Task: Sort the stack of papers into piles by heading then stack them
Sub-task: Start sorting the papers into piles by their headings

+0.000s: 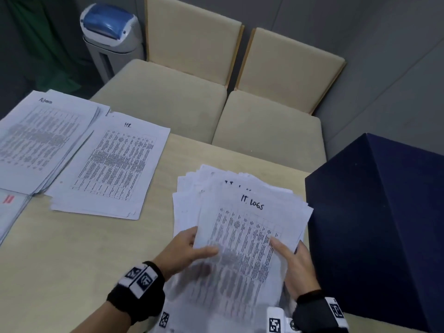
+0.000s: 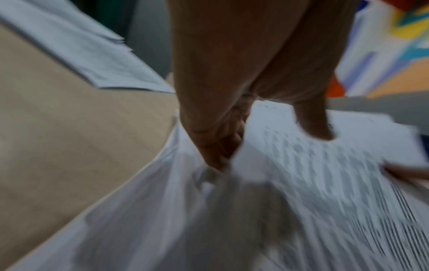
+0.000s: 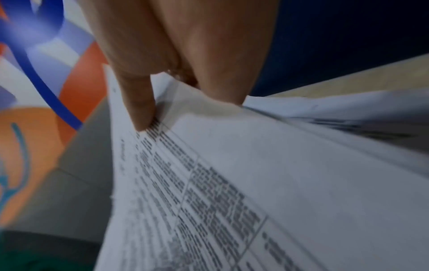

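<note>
— Where is the loose fan of white printed sheets headed "IT LOGS" (image 1: 242,227) lying?

— On the pale wooden table (image 1: 72,248), right in front of the person, just beside the dark blue box (image 1: 379,224). Its long axis runs away from the body, headings at the far end.

— And the hands?

— The left hand (image 1: 189,248) pinches the fan's left edge, thumb on top. The right hand (image 1: 295,263) holds the right edge, thumb pressed on the top sheet, fingers hidden beneath.

— What does the next move turn on?

— Likely squaring this fan, then carrying it leftward. The white pile headed "HR" (image 1: 108,164) and the white pile headed "Admin" (image 1: 40,138) both lie up and to the left, so the left hand is nearer them.
</note>
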The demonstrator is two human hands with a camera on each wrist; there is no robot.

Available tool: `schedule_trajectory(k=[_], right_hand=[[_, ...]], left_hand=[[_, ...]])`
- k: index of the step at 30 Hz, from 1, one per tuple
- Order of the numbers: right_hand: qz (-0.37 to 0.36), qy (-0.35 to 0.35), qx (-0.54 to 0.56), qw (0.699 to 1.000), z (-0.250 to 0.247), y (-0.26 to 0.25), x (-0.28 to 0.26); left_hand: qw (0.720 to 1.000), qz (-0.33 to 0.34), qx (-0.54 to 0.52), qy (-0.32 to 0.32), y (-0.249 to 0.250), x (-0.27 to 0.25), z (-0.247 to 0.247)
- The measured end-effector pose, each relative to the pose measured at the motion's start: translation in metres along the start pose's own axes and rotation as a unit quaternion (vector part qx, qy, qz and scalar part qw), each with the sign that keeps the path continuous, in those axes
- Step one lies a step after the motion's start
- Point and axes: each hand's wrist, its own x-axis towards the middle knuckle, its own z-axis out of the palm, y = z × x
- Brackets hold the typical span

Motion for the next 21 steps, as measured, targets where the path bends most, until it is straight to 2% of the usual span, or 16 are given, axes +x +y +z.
schedule_trajectory(k=[2,4,6,9,11,13,16,18,21], right_hand=[[-0.014,-0.021,0.021,0.999,0.008,-0.016,-0.014],[-0.039,-0.038,0.036,0.998,0.019,-0.035,-0.029],[-0.111,-0.013,0.039,0.993,0.029,-0.057,-0.044],[-0.263,0.058,0.03,0.963,0.038,-0.083,-0.066],[-0.314,0.064,0.047,0.946,0.04,-0.086,-0.074],[-0.3,0.056,0.031,0.952,0.036,-0.072,-0.071],[-0.187,0.007,-0.067,0.98,0.028,-0.036,-0.055],[-0.149,-0.006,-0.105,0.983,0.021,-0.016,-0.046],[-0.147,0.002,-0.087,0.985,0.022,-0.016,-0.043]], left_hand=[[0.996,0.056,0.052,0.043,0.005,-0.007,0.007],[0.985,0.124,0.059,0.099,0.028,-0.013,0.017],[0.971,0.191,0.05,0.138,0.06,-0.02,0.03],[0.939,0.303,0.028,0.161,0.095,-0.036,0.045],[0.924,0.333,0.008,0.189,0.097,-0.04,0.05],[0.924,0.307,-0.017,0.226,0.085,-0.036,0.053],[0.944,0.196,-0.069,0.258,0.053,-0.024,0.055],[0.948,0.141,-0.092,0.272,0.035,-0.018,0.055],[0.942,0.156,-0.098,0.282,0.032,-0.017,0.055]])
